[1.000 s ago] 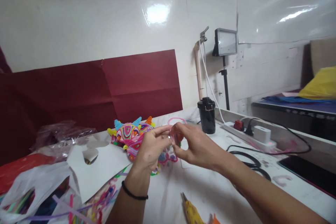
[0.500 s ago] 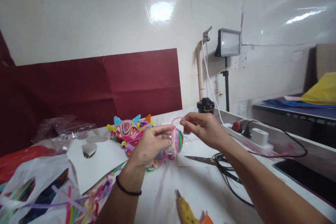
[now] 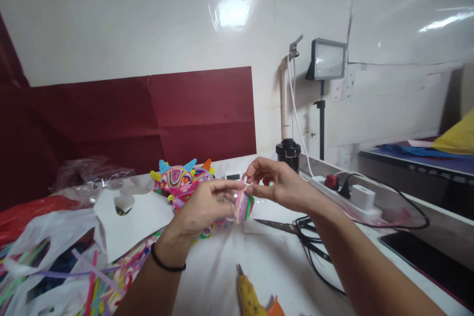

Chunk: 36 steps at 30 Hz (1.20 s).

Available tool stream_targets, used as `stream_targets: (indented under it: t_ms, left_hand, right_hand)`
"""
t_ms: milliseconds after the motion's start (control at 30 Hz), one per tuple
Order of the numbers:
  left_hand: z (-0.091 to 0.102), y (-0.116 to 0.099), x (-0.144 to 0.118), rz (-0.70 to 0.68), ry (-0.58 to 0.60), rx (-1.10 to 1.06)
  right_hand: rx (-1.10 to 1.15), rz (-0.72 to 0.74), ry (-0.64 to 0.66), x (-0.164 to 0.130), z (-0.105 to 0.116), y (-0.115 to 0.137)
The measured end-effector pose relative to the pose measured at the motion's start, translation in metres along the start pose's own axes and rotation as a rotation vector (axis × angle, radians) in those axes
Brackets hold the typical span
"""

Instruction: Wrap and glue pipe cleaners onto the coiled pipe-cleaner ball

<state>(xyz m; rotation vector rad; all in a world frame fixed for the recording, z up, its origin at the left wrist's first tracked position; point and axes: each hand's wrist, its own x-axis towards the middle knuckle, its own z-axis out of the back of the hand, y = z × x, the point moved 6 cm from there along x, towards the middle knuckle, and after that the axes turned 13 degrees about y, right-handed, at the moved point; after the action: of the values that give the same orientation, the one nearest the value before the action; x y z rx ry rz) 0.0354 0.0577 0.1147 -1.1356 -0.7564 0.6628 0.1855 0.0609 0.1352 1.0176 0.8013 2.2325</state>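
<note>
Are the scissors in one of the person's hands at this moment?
No, the scissors lie on the white table below the right hand, while both hands pinch a small multicoloured piece.

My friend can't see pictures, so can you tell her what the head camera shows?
Two hands meet above a white table: the left hand holds a small striped pink and green craft piece, and the right hand pinches its top. Behind them sit a colourful horned toy, scissors and a yellow glue gun.

Coil piece [image 3: 244, 206] sits between my left grip [image 3: 202, 207] and right grip [image 3: 277, 185], above the bench [image 3: 218, 276]. Scissors [image 3: 281, 227] lie right of it, glue gun [image 3: 250, 296] in front, finished figure [image 3: 177, 180] behind-left.
</note>
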Motion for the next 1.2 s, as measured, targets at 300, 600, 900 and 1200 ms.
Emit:
stream_targets:
  t_ms: [300,600,900,1200]
  left_hand:
    - [0.001,0.007,0.004,-0.025,0.017,0.157]
    - [-0.002,0.01,0.004,-0.054,0.076,0.155]
    - [-0.007,0.004,0.003,-0.067,0.125,0.18]
    - [-0.013,-0.001,-0.001,-0.067,0.173,0.2]
  right_hand:
    - [-0.077,-0.06,0.004,0.003,-0.008,-0.011]
    - [-0.032,-0.12,-0.007,0.005,-0.01,-0.019]
    - [0.128,-0.184,0.07,0.004,-0.012,-0.024]
    - [0.262,-0.226,0.117,0.002,-0.014,-0.025]
